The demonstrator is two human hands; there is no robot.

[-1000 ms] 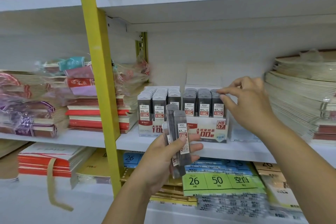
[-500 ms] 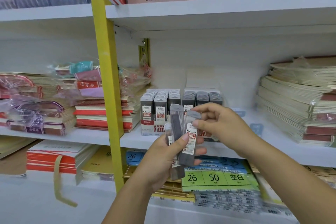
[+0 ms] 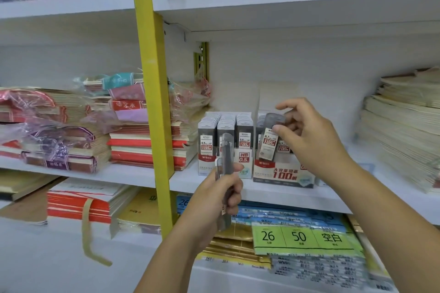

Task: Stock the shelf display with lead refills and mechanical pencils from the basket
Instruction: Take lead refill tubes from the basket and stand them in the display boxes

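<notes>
On the middle shelf [image 3: 185, 177], over the 0.7 display box [image 3: 283, 175], the right hand [image 3: 312, 140] pinches one lead refill case [image 3: 269, 141], which stands near upright with its cap tipped right. The left hand [image 3: 214, 200] grips a bundle of refill cases [image 3: 226, 152], held upright before the shelf edge. Bare shelf lies between the box and the notebook stack [image 3: 404, 140].

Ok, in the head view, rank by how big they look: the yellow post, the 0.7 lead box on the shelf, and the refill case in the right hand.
Largest: yellow post.
Then: 0.7 lead box.
Smallest: refill case pinched in the right hand, despite being nearer the camera.
</notes>
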